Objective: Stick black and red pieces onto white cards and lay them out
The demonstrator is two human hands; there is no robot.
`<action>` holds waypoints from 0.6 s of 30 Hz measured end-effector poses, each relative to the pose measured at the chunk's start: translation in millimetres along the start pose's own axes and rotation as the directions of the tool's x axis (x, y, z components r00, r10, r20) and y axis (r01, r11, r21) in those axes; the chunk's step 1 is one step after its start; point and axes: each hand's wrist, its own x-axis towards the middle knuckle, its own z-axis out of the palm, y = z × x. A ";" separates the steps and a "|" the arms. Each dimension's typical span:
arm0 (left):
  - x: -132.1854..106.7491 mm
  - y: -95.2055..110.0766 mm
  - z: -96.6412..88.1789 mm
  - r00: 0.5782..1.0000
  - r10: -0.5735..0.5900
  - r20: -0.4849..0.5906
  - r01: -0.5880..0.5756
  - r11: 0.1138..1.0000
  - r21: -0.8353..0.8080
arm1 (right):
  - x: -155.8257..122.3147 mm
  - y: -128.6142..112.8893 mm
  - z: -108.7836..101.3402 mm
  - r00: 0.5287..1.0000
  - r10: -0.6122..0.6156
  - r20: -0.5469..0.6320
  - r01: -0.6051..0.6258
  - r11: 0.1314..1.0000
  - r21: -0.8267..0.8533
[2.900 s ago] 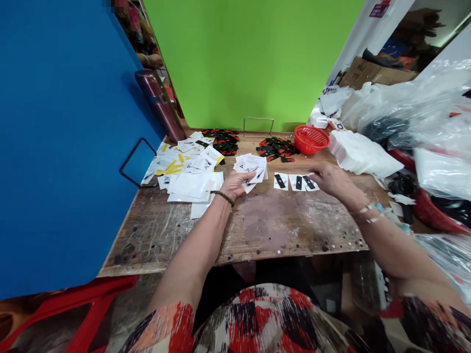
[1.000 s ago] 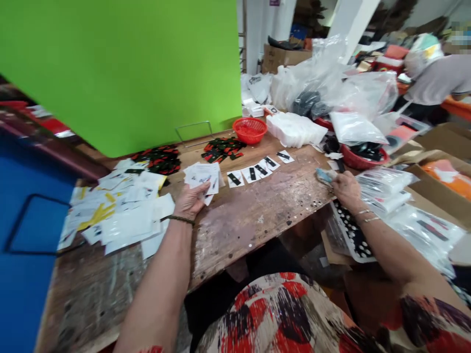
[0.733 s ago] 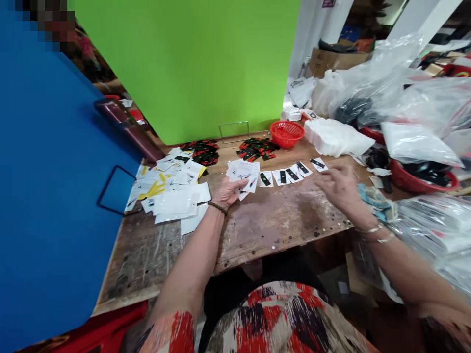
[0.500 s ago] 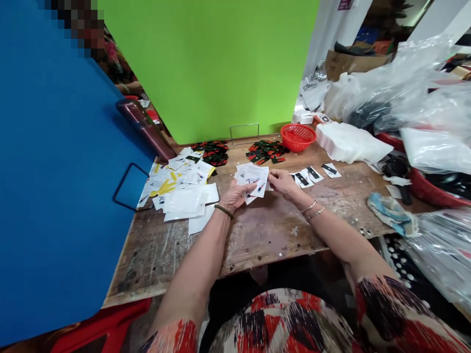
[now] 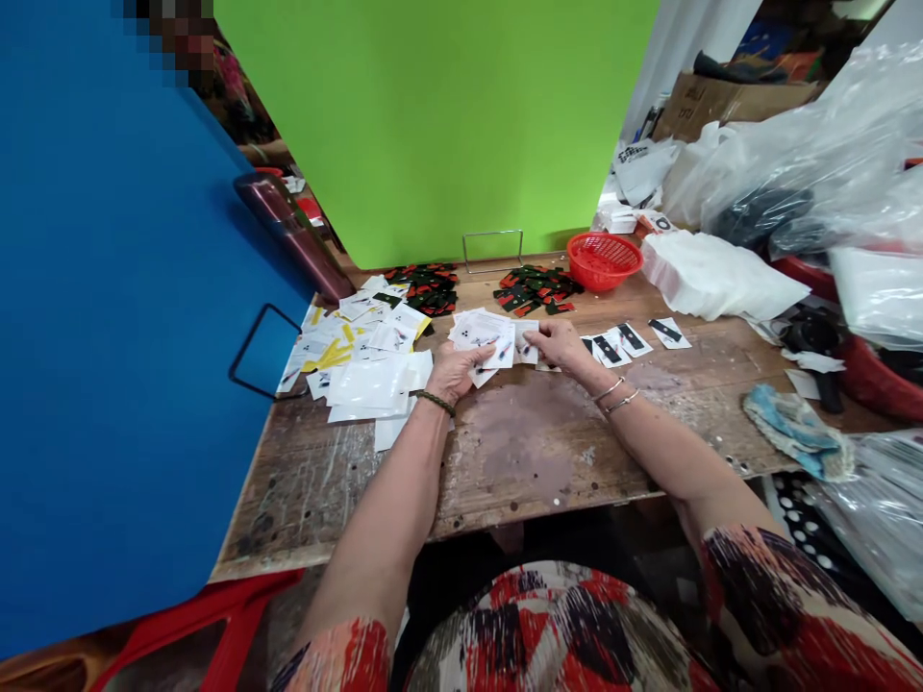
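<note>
My left hand [image 5: 454, 367] grips a fanned stack of small white printed cards [image 5: 482, 330] above the worn wooden table [image 5: 519, 452]. My right hand [image 5: 559, 343] pinches the right edge of that stack, where one card [image 5: 526, 344] sticks out. Just right of my hands, a row of white cards with black strips [image 5: 626, 340] lies flat on the table. A loose heap of white and yellow sheets [image 5: 361, 351] lies to the left of my left hand.
Two piles of black and red pieces [image 5: 537, 288] and a red basket [image 5: 604, 259] sit at the back by the green board [image 5: 433, 125]. A blue panel [image 5: 115, 317] walls the left. Plastic bags [image 5: 785, 192] and a blue cloth [image 5: 793, 431] crowd the right.
My right hand came back from the blue cloth at the right table edge to the card stack and now pinches a card there. My left hand kept the stack. The view swung back left.
</note>
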 end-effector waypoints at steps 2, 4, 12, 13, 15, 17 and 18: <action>3.7 1.9 -3.3 0.998 0.020 -0.067 -0.020 1.000 0.013 | 3.4 -2.9 -3.0 1.000 -0.027 0.006 0.028 0.986 -0.162; 6.2 3.7 -5.6 0.994 0.030 -0.109 -0.027 0.999 0.026 | 3.9 -7.2 -1.7 0.998 -0.065 -0.014 0.056 0.936 -0.347; 7.3 4.5 -7.2 0.980 0.043 -0.197 -0.032 0.998 0.061 | 5.6 -11.8 -11.1 0.989 -0.146 -0.019 0.082 0.655 -0.751; 7.5 4.5 -7.4 0.980 0.039 -0.194 -0.028 0.998 0.059 | 11.7 -9.6 -18.8 0.990 -0.135 -0.045 0.055 0.655 -0.754; 8.1 5.0 -7.8 0.983 0.030 -0.183 -0.020 0.998 0.057 | 27.3 -3.1 -36.0 0.988 -0.111 -0.109 -0.009 0.655 -0.756; 8.9 5.6 -7.8 0.984 0.020 -0.174 -0.011 0.998 0.055 | 43.3 5.6 -52.1 0.986 -0.096 -0.137 -0.042 0.653 -0.757; 9.3 5.9 -7.6 0.984 0.017 -0.178 -0.007 0.998 0.056 | 50.1 10.4 -58.7 0.987 -0.091 -0.133 -0.042 0.655 -0.754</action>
